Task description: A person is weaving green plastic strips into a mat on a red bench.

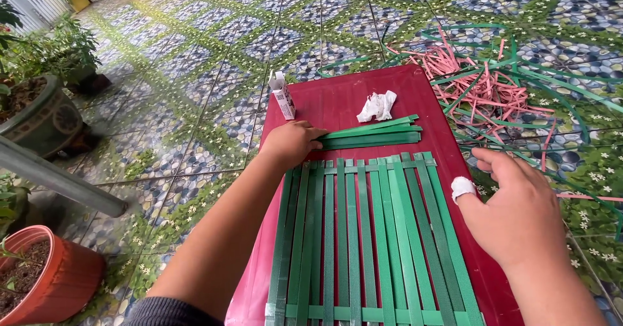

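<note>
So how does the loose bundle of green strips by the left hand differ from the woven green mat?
The loose bundle of strips lies crosswise on the red board, stacked and unwoven; the woven mat has long strips running lengthwise, side by side, crossed by horizontal strips at both ends. The bundle is far smaller than the mat. The left hand touches the bundle; the right hand hovers by the mat's edge. Both are the same green strapping.

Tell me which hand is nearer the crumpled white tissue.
Left. The left hand rests on the loose green strips just below the crumpled white tissue; the right hand hovers farther away, lower right.
</note>
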